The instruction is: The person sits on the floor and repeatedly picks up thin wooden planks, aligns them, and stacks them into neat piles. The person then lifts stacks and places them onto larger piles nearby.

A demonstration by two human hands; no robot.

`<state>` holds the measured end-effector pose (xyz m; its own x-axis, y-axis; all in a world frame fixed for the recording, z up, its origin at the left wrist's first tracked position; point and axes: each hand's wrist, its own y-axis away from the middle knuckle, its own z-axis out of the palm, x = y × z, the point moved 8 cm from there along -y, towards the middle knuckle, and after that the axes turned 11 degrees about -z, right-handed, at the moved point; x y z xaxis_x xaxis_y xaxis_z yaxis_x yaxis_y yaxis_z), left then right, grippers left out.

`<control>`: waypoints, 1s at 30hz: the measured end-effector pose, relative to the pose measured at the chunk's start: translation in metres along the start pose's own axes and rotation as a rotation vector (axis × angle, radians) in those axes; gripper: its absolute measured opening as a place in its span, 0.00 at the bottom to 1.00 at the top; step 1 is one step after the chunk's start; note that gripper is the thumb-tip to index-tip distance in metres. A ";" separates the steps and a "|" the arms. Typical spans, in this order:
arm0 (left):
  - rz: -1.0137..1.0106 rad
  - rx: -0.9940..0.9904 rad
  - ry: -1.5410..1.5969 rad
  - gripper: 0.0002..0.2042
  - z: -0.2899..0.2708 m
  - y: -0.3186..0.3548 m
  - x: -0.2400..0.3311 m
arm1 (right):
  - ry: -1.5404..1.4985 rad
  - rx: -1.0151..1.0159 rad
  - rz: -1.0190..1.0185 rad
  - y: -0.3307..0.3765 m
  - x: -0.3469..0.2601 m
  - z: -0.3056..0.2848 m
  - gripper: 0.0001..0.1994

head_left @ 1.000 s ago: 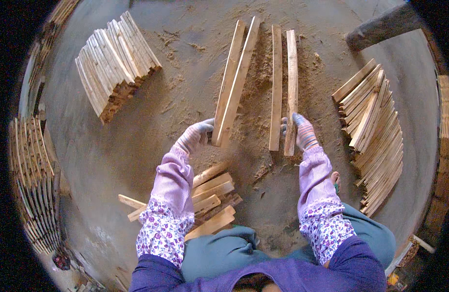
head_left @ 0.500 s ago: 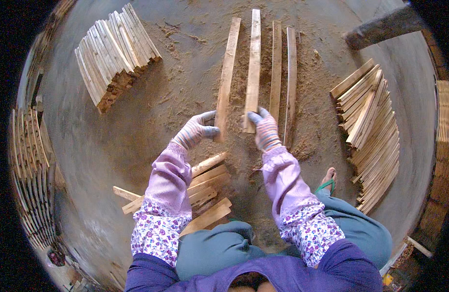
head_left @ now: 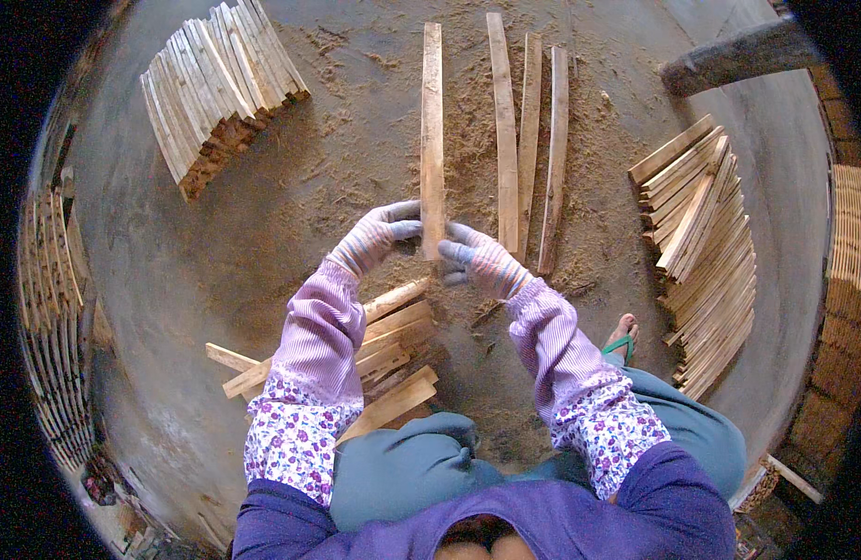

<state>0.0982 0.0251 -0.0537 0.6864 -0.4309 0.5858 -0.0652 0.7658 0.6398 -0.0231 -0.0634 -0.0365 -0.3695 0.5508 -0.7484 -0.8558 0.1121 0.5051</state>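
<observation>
Your gloved left hand (head_left: 379, 238) and your gloved right hand (head_left: 483, 261) are at the near end of one wooden strip (head_left: 432, 131), on its two sides. Three other strips (head_left: 530, 140) lie to the right of it, on the dusty floor (head_left: 262, 271).

Soft, muted daylight-like light spreads evenly over the smooth grey-brown floor (head_left: 216, 308), leaving faint shadows and a whitish sheen at lower left. The lower end of the long, pale, straight wooden strip (head_left: 432, 131) blurs slightly. Fisheye distortion bows the slim brown wooden slats (head_left: 52, 373) leftward; noisy black fills the corners.
</observation>
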 end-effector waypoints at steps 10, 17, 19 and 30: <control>0.049 -0.060 0.142 0.28 0.005 -0.001 0.000 | -0.351 -0.122 0.021 0.009 -0.007 0.022 0.22; 0.080 -0.075 0.026 0.27 0.009 -0.009 0.005 | -0.432 -0.151 0.050 0.010 -0.005 0.019 0.24; 0.105 -0.057 0.032 0.27 0.006 -0.009 0.006 | -0.385 -0.157 0.035 0.010 -0.006 0.019 0.24; 0.368 0.577 -2.111 0.29 0.031 0.102 0.063 | 0.543 -0.610 0.023 0.045 0.013 0.005 0.24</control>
<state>0.1123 0.0615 0.0639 -0.9221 -0.3839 -0.0483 -0.3852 0.8987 0.2096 -0.0648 -0.0472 -0.0210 -0.3790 0.0522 -0.9239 -0.8348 -0.4501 0.3170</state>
